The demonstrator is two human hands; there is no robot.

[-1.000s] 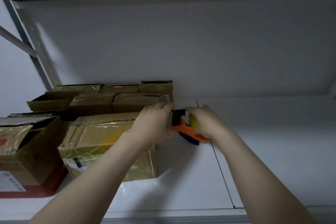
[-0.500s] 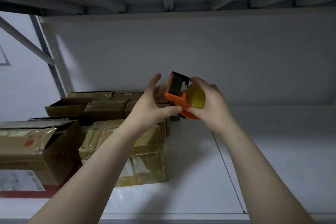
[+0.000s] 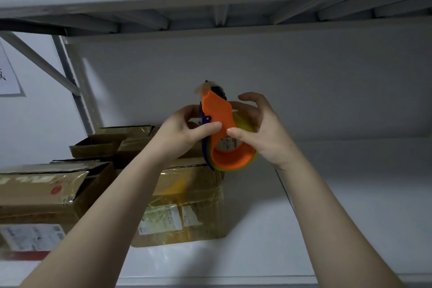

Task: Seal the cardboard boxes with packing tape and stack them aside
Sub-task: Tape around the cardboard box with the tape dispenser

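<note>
An orange tape dispenser [image 3: 222, 124] with a yellowish tape roll is held up in the air in front of me. My left hand [image 3: 184, 133] pinches its left edge between thumb and fingers. My right hand [image 3: 261, 135] grips the roll side, thumb on the orange plate. Below them a taped cardboard box [image 3: 187, 203] stands on the white shelf [image 3: 339, 217]. A larger cardboard box [image 3: 39, 196] with a label sits at the left.
Several smaller cardboard boxes [image 3: 105, 142] are stacked behind, against the shelf's back wall. A grey metal upright [image 3: 70, 77] and a diagonal brace stand at the left. The upper shelf's underside hangs overhead. Bare shelf surface lies to the right.
Both hands have lifted the dispenser off the shelf, up and toward me, and turned it so that its orange side plate faces me.
</note>
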